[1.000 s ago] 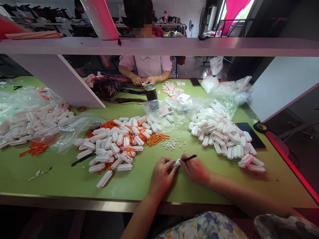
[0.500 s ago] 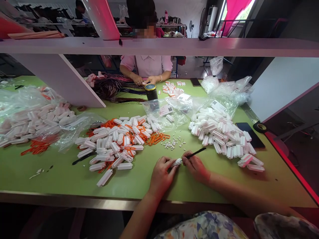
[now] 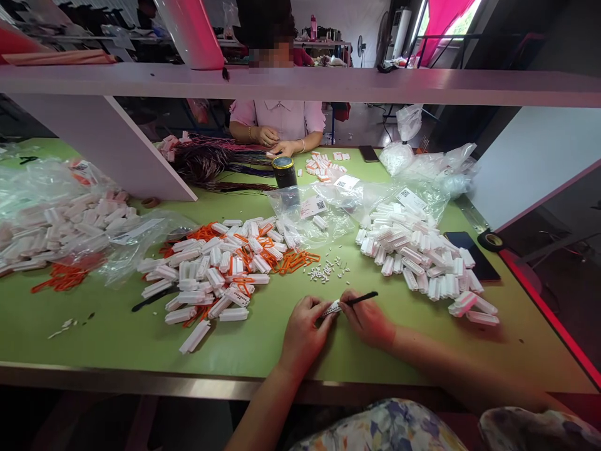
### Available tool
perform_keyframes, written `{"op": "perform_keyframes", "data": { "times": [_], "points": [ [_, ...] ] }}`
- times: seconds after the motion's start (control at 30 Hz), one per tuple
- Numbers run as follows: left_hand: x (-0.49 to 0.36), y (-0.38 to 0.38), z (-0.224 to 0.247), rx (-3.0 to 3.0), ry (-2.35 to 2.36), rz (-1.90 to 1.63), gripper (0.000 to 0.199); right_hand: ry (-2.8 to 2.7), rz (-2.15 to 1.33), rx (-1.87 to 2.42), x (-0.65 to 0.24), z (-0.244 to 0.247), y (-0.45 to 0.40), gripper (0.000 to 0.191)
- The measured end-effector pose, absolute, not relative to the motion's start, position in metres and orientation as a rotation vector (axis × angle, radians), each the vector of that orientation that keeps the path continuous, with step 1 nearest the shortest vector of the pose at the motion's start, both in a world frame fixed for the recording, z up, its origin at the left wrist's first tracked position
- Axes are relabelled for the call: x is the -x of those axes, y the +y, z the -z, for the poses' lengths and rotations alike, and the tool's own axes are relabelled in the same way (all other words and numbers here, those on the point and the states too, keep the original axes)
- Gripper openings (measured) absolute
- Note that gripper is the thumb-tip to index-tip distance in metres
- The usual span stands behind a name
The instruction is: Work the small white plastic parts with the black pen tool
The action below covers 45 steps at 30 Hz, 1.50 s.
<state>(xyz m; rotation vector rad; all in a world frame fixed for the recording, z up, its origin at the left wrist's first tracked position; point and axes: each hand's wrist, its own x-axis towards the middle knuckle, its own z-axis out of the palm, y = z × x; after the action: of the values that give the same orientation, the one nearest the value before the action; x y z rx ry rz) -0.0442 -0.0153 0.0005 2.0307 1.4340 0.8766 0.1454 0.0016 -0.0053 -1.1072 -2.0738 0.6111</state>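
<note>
My left hand [image 3: 307, 329] is closed around a small white connector [image 3: 332, 307] with rows of dark holes, near the table's front edge. My right hand [image 3: 367, 322] pinches a thin black tool [image 3: 362, 299], its fingertips against the connector's right end. The tool's tip is hidden by the fingers. Small white pins [image 3: 323, 272] lie scattered just beyond my hands. To the left is a pile of white connectors [image 3: 201, 269] mixed with orange clips [image 3: 297, 262]. Another pile of white connectors [image 3: 416, 250] is on the right.
Clear plastic bags [image 3: 319, 207] and a dark can [image 3: 285, 175] stand farther back. A dark phone [image 3: 472, 255] and black tape roll [image 3: 491, 240] lie at the right. A shelf [image 3: 300, 84] spans the table; a co-worker's hands [image 3: 282, 145] work beyond it.
My right hand has shifted slightly left, closer to the connector, and the black tool lies at a flatter angle. The co-worker's hands have moved a little apart.
</note>
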Motion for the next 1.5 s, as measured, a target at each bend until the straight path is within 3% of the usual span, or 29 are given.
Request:
{"op": "perform_keyframes", "data": {
  "times": [0.2, 0.57, 1.1, 1.5],
  "points": [
    [0.0457, -0.0151, 0.0011, -2.063, 1.444, -0.848, 0.020, -2.243, -0.515, 1.113, -0.1389, 0.0061, 0.0028, 0.022],
    [0.0455, -0.0158, 0.0036, -2.050, 1.431, -0.849, 0.021, -1.822, -0.767, 1.179, -0.1469, 0.0044, 0.0046, 0.019],
    [0.0457, -0.0153, 0.0025, -2.061, 1.432, -0.838, 0.020, -2.141, -0.520, 1.141, -0.1413, 0.0064, 0.0062, 0.020],
    [0.0440, -0.0158, 0.0004, -2.048, 1.438, -0.833, 0.021, -1.896, -0.700, 1.169, -0.1455, 0.0054, 0.0060, 0.019]
  ]
}}
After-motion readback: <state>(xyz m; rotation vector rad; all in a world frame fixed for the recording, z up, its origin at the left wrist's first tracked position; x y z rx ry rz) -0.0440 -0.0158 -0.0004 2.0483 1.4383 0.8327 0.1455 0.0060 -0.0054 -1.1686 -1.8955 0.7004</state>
